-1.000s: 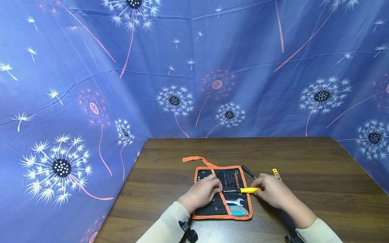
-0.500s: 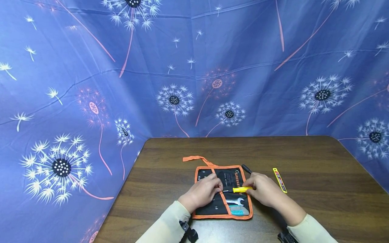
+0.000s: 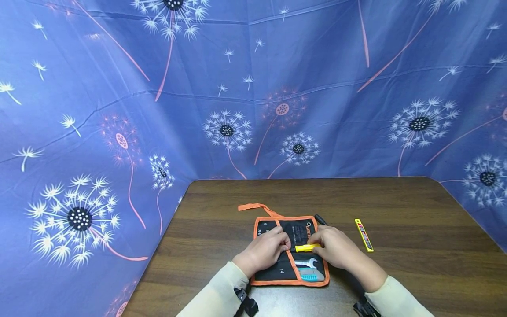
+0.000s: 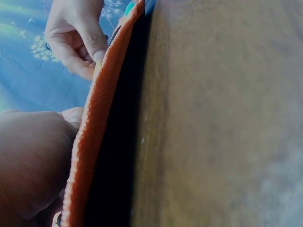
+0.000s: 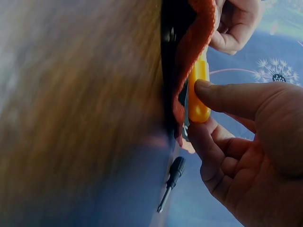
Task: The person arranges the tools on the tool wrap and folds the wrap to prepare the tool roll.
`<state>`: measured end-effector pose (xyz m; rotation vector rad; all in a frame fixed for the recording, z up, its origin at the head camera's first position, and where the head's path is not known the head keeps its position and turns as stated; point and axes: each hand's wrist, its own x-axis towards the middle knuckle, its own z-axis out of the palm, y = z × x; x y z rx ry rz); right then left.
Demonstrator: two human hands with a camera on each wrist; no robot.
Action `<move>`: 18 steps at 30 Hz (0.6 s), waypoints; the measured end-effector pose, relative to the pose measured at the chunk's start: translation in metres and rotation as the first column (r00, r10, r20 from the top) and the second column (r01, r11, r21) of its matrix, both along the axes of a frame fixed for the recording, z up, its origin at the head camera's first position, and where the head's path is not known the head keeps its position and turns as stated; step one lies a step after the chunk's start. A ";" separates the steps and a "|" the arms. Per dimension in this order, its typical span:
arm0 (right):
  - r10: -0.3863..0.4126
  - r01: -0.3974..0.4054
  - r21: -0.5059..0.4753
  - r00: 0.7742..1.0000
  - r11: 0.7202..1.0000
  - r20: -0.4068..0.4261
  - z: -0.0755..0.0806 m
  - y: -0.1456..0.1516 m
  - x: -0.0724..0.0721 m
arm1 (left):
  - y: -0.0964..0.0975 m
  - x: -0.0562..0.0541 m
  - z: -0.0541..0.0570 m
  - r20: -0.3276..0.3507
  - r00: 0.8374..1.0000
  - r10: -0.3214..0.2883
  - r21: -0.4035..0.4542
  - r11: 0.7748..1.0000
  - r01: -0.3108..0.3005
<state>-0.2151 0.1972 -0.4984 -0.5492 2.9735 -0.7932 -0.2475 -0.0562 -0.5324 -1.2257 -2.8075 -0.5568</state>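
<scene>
We've got a yellow handle [image 3: 305,248] lying over the right half of the tool pouch [image 3: 268,275], left end at the orange pocket edge [image 3: 294,265]. No shaft visible; probably inside the pocket. Right hand [image 3: 336,247] grasps the handle, thumb against fingers near its right end. Left hand [image 3: 266,250] pinches the pocket edge, just left of the handle.

Handling, our guess: light, stiff plastic, not fragile, maybe a bit slippery since it's glossy. Best hold is the right end, where the fingers are — keeps the left end clear of them. The pouch seems soft and floppy; its border waves in the right wrist view, so we'd steady it by the orange trim.

Looks: handle bright yellow, slim, rounded at the right end. Pouch black with orange trim; wrench [image 3: 307,263] and teal-and-grey tool [image 3: 310,275] sit on its near right part. Black screwdriver [image 5: 174,173] by the far right corner — yellow flat tool [image 3: 364,235] farther right.
</scene>
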 end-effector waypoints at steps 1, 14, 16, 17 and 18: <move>0.007 -0.007 0.002 1.000 1.000 -0.007 0.000 -0.001 0.000 | 0.000 0.000 0.000 0.003 1.000 -0.001 0.003 1.000 0.001; 0.045 -0.045 0.027 0.999 0.999 0.000 0.001 -0.009 -0.001 | 0.001 0.000 0.001 -0.001 1.000 -0.002 0.003 1.000 0.002; 0.046 -0.046 0.025 0.999 0.999 0.007 0.001 -0.009 -0.001 | 0.001 0.000 0.001 0.004 1.000 0.000 -0.002 1.000 0.000; 0.047 -0.047 0.024 0.999 0.999 0.009 0.001 -0.010 -0.001 | 0.001 0.001 0.001 0.006 1.000 0.001 -0.004 1.000 -0.001; 0.048 -0.048 0.022 0.999 0.999 0.010 0.001 -0.010 -0.001 | 0.001 0.001 0.001 0.008 1.000 0.003 -0.005 1.000 -0.003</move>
